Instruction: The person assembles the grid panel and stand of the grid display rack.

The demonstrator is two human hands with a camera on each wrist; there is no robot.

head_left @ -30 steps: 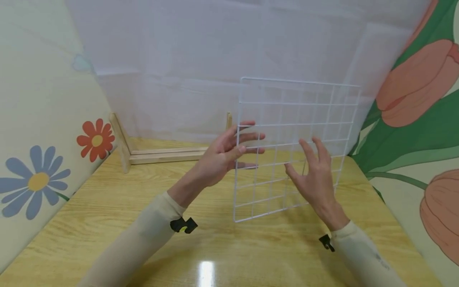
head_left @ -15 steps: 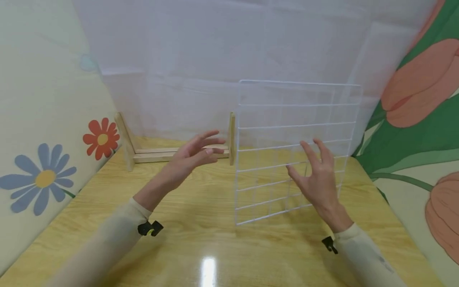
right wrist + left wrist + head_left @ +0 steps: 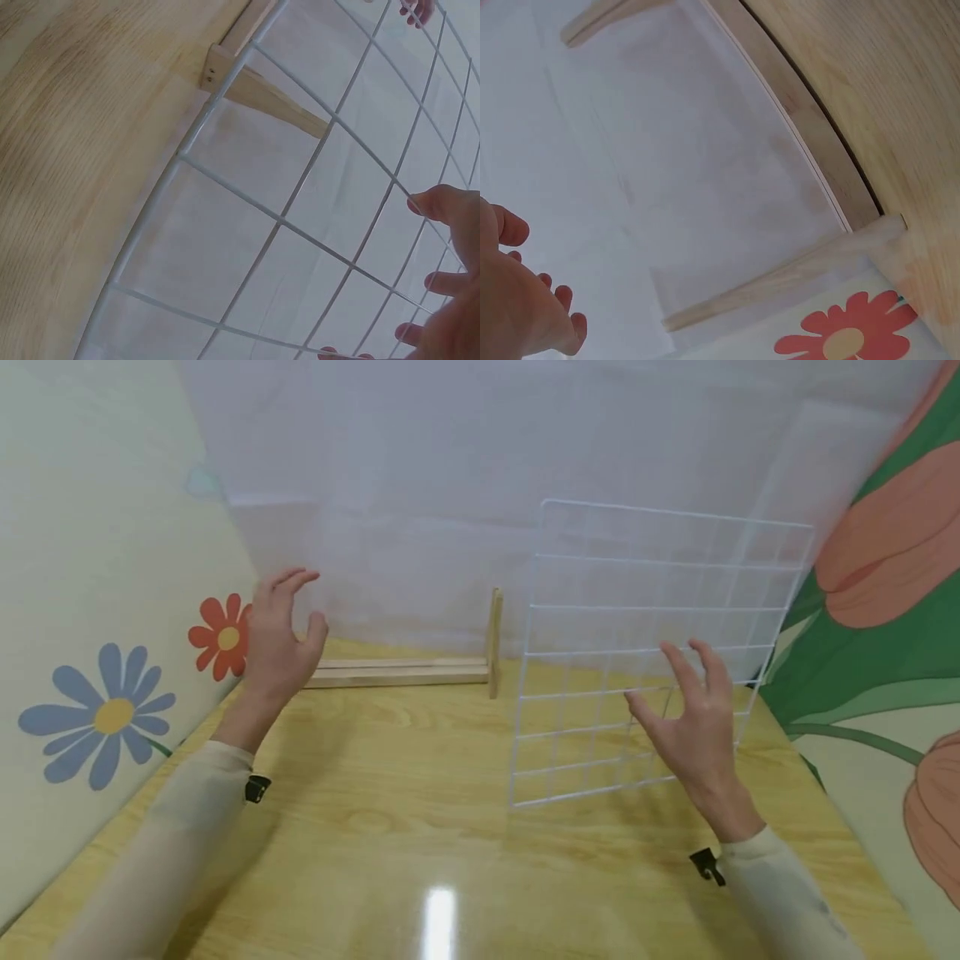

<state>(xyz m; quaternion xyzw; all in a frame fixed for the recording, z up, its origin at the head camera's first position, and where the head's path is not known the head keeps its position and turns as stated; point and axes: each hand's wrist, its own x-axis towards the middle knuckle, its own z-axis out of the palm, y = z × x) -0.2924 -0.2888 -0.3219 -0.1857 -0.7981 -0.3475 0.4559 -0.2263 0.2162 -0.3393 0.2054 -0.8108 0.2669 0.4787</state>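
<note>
A white wire grid panel [image 3: 600,652] stands upright on the right side of the head view, over the table. My right hand [image 3: 693,735] holds it, fingers hooked at the wires, which run between thumb and fingers in the right wrist view. My left hand [image 3: 277,647] is raised at the left with its fingers loosely bent and nothing in them. It blocks the left post of a wooden stand [image 3: 405,675] in the head view. Both posts show in the left wrist view, the nearer post [image 3: 780,274] apart from the hand.
The wood-grain table [image 3: 390,827] carries the stand along its back edge. Behind hangs a white sheet [image 3: 420,452]. Walls painted with flowers [image 3: 112,714] flank the table on both sides.
My left hand was at the panel's left edge, came off it, and swung left to the stand's left end. The right hand keeps its hold; hand and panel sit slightly farther right in view.
</note>
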